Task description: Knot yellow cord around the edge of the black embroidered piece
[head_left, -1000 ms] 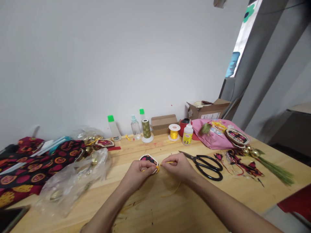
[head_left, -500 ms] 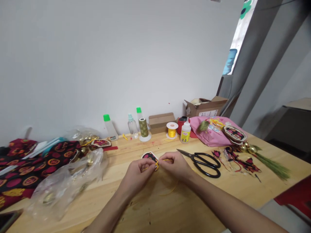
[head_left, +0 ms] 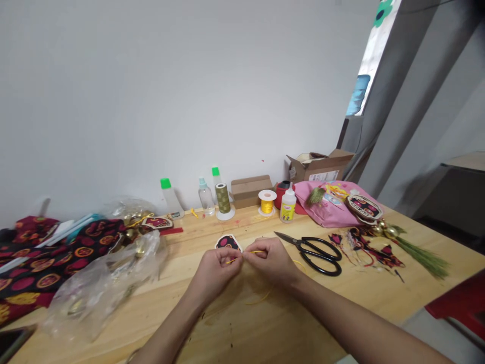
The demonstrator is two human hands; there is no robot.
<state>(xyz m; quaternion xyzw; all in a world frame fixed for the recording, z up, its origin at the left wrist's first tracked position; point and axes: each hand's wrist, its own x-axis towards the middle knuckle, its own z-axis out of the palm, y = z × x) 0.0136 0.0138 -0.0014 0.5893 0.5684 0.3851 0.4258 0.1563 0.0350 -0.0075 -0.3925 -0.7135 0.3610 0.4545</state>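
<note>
My left hand (head_left: 215,269) and my right hand (head_left: 273,260) meet fingertip to fingertip, both closed in a pinch on a yellow cord (head_left: 261,300). Short lengths of it show at each hand, and a loose end curves down over the table. Just behind the left fingers is a dark patterned piece with a pale edge (head_left: 226,242), its lower part covered by that hand. Whether it is tied to the cord I cannot tell. Black-handled scissors (head_left: 318,253) lie close to the right hand, blades toward the back left.
Along the wall stand a yellow cord spool (head_left: 267,206), an olive thread cone (head_left: 223,198), a glue bottle (head_left: 288,204) and green-capped bottles (head_left: 172,198). At left are a plastic bag (head_left: 98,298) and patterned fabric (head_left: 38,273); at right, a pink bag (head_left: 322,215) and fabric scraps (head_left: 371,247).
The bunched yellow cord at my fingertips is no longer visible, and the hands now press closer together. The patterned piece shows slightly farther left.
</note>
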